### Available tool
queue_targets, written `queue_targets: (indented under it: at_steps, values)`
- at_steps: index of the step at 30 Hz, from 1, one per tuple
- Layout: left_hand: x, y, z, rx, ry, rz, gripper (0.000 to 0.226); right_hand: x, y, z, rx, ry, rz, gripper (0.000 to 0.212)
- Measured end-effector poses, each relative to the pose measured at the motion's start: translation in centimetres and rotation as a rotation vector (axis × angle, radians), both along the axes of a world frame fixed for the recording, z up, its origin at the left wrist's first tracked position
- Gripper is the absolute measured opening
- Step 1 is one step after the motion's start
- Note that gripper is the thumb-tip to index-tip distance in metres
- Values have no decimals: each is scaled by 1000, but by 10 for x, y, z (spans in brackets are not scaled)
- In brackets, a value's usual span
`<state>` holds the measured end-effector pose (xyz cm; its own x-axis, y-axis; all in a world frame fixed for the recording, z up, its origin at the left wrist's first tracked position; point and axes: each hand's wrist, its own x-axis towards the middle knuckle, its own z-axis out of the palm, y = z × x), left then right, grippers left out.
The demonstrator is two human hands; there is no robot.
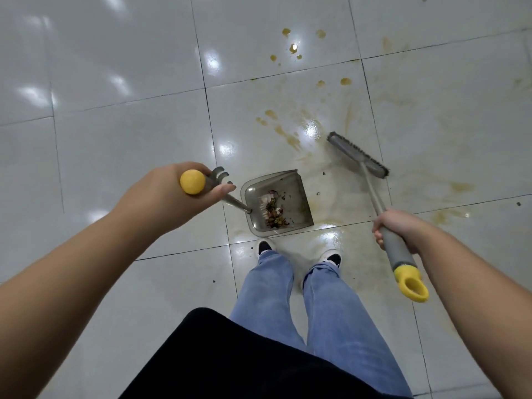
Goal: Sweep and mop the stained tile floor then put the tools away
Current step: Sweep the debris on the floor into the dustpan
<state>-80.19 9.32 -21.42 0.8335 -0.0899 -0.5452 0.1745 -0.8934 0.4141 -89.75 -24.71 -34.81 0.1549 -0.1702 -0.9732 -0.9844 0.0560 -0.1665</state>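
1. Two tools were in my grip at once, one in each hand, as I stood looking down at the tile floor (pixel 121 116).
2. My left hand (pixel 169 191), at the left middle of the frame, was curled round the top of the dustpan handle (pixel 234 202), just under its round yellow cap (pixel 192 182); the fingers wrapped the grey shaft beside a toothed grey clip.
3. That handle ran down and to the right to the dustpan (pixel 277 203), which sat near the centre of the frame, just above my shoes (pixel 331 259).
4. Inside the pan lay a small heap of debris (pixel 275 210), dark bits mixed with pinkish and pale scraps.
5. My right hand (pixel 398 230), at the right middle of the frame, was closed round the grey grip of the broom handle (pixel 395 249), with the yellow hanging loop (pixel 412 285) sticking out below my hand toward the lower right.
6. From my hand the thin shaft slanted up and left to the broom head (pixel 358 155), which sat right of the dustpan and apart from it; whether its bristles touched the tile I could not tell.
7. Brownish-yellow stains (pixel 288 133) spread over the tiles in the upper right of the frame, as drops near the top and as wet smears around the broom head and the pan.
8. A few dark crumbs (pixel 319 193) lay loose on the tile between the pan and the broom shaft.
9. My blue jeans (pixel 331 312) and a dark top filled the bottom centre.
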Motion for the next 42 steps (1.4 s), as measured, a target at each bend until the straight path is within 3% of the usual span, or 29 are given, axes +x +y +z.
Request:
queue_targets:
  at_steps: [2,5,9,12,14,16,19,21,30,36,42]
  values:
    - [0,-2,-3,4,-3,-3,27,3,10,-13,12,62,25,13]
    - [0,-10,-8,-10,-9,-1,25,-8,35,-23,133,178,20,23]
    - [8,-16,-10,1,-29,-18,31,-40,64,-11,314,234,-56,18]
    - [12,-15,-9,4,-35,-12,38,-55,45,3,502,244,-289,38]
    - [9,-15,-8,17,-32,-8,38,-59,28,22,616,208,-498,36]
    - [4,-16,-7,26,-32,-3,37,-67,14,41,651,147,-583,53]
    - [0,-16,-3,16,-34,15,40,-81,2,52,476,119,-497,72]
    - [-2,-19,0,15,-43,14,44,-86,-8,56,358,71,-448,61]
    - [-40,-66,13,136,-141,119,47,-46,-80,39,190,34,-102,20]
    - [-52,-97,14,109,-127,205,44,-31,-68,2,152,72,129,32]
    - [-50,-96,12,86,-148,251,40,-52,-10,-13,235,193,326,15]
